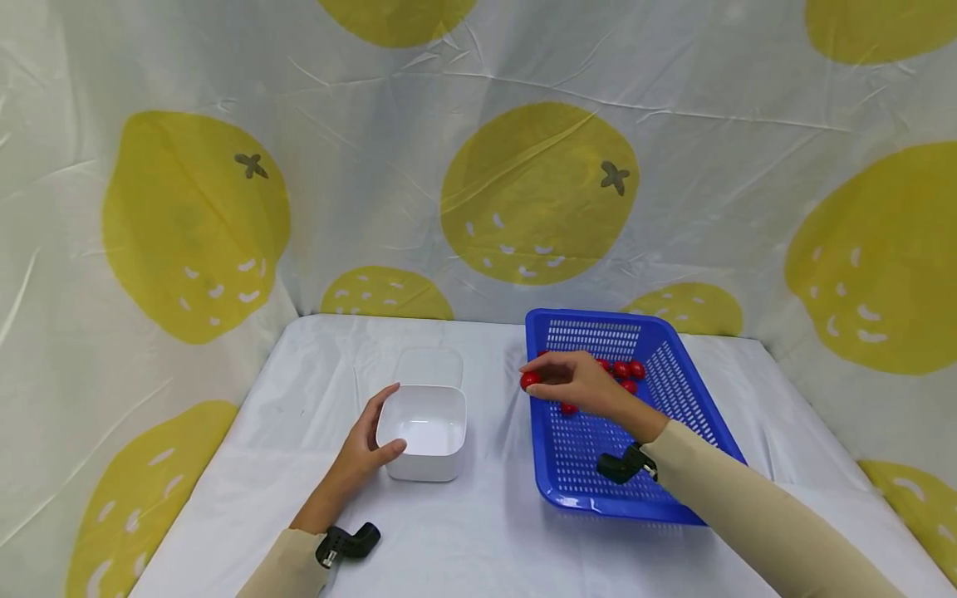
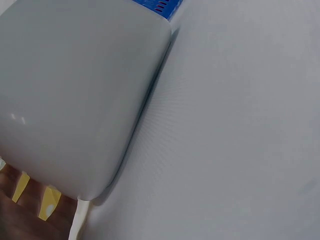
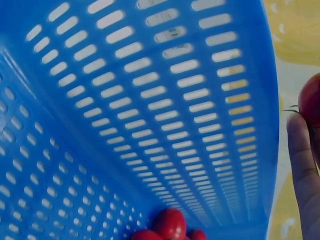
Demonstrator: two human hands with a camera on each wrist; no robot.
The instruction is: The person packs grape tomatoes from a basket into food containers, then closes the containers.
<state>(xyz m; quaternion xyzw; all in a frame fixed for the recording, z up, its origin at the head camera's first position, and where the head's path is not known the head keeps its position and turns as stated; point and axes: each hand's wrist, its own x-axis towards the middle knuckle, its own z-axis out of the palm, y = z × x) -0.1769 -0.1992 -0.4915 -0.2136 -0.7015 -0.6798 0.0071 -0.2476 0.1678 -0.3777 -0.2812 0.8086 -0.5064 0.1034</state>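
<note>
A red cherry tomato (image 1: pixel 529 380) is pinched between the thumb and fingers of my right hand (image 1: pixel 579 386), over the left rim of the blue basket (image 1: pixel 540 448). Small green sepals show on this tomato (image 3: pixel 311 100) in the right wrist view. Several more cherry tomatoes (image 1: pixel 622 370) lie in the basket, partly hidden behind the right hand. My left hand (image 1: pixel 357 448) holds a white square container (image 1: pixel 424 468) by its left side, thumb at the near rim and fingers along the far left. The container's visible inside is bare white.
A clear, square lid-like piece (image 1: pixel 429 364) lies flat just behind the white container. White cloth (image 1: pixel 478 540) covers the table, and a lemon-print curtain (image 1: pixel 374 183) hangs at the back and sides. The basket's slotted walls (image 3: pixel 165 95) rise around the tomatoes.
</note>
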